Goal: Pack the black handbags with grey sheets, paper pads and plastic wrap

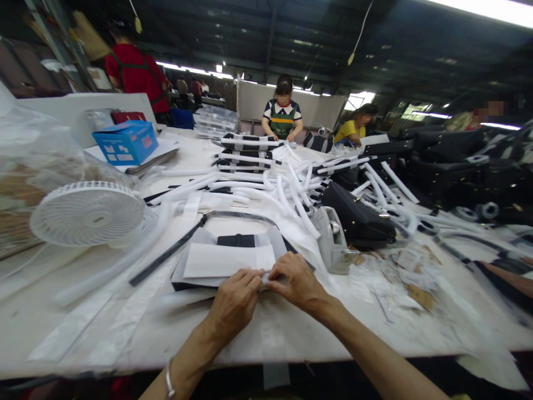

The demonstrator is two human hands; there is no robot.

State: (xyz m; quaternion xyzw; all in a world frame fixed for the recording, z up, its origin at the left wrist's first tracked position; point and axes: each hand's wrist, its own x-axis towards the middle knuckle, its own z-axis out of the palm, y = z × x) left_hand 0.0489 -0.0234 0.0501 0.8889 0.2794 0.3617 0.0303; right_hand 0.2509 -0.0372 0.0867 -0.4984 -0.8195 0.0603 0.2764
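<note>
In front of me lies a flat black bag with a long black strap looped around its far side. A white wrapping sheet covers much of it, and a translucent strip runs over the sheet's right end. My left hand presses its bunched fingers on the sheet's near edge. Close beside it, my right hand pinches the wrapping at the near right corner, thumb against fingertips. The fingers hide exactly what is caught between them. A grey tape dispenser stands to the right of my right hand.
A white fan and a blue box stand at left. White foam tubes and black bags are heaped beyond the work. Plastic scraps lie at right. A co-worker works across the table; another's arm reaches in at right.
</note>
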